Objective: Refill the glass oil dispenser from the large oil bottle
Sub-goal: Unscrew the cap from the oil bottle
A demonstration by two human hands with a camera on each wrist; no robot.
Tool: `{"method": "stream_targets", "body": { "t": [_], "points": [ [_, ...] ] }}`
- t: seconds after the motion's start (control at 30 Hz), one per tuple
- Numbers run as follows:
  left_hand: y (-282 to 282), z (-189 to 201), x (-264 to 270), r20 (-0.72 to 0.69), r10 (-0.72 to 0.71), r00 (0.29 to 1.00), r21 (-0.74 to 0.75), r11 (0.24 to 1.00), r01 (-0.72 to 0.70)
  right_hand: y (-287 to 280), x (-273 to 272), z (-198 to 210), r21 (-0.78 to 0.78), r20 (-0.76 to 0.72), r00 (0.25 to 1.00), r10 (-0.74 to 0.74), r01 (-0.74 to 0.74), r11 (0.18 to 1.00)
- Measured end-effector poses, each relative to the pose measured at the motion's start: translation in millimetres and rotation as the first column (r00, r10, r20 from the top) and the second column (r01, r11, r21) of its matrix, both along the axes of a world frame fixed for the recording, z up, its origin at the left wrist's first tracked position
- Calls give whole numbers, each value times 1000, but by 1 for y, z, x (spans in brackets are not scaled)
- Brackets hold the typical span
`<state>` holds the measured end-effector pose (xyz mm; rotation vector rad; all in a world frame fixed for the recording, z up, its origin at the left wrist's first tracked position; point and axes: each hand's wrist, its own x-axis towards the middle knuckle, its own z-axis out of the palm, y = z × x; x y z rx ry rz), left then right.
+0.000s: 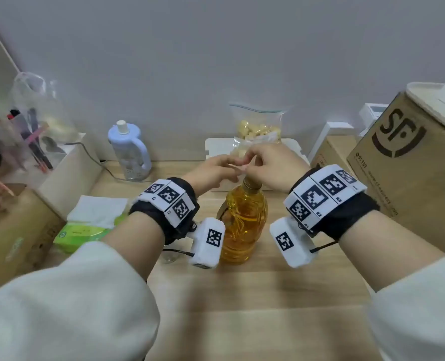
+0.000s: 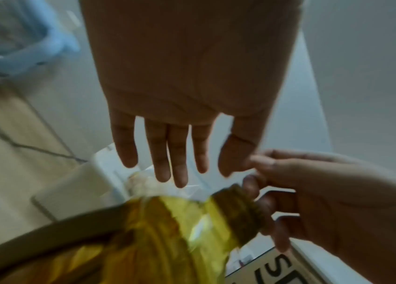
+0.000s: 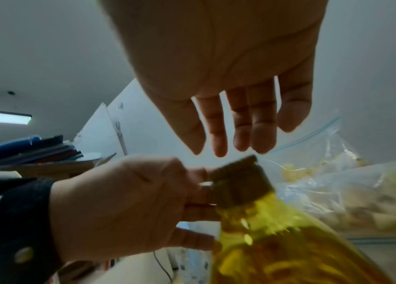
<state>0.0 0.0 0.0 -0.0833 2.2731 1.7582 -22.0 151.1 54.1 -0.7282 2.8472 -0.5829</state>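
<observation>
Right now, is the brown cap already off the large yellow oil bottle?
No, the brown cap sits on the large yellow oil bottle's neck.

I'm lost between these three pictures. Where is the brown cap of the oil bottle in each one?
Head view: brown cap, centre, just beneath both hands.
Left wrist view: brown cap, lower centre-right.
Right wrist view: brown cap, centre, below the fingertips.
Shared landmark: the zip bag of pale food behind it.

Soft even light, wide-angle warp, dim motion-blurred wrist views.
</observation>
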Motion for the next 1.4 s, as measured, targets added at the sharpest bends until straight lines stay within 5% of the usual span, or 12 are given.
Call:
{"method": "stream_targets", "body": {
  "t": [0.13,0.6,1.1,1.4],
  "points": [
    [10,-15,8,87,-165,982,-60,984,170,5,4,-12,108,-65,996,66,-58,992],
    [33,-31,14,-20,-116,993,40,992,117,-1,16,-17,280,-289,955,70,14,960],
    [29,-32,9,2,-172,985,43,984,171,6,10,-7,273,-76,984,163,-137,952],
    [29,-35,9,25,-145,989,15,989,145,6,8,-9,250,-93,992,80,-54,967]
  ]
}}
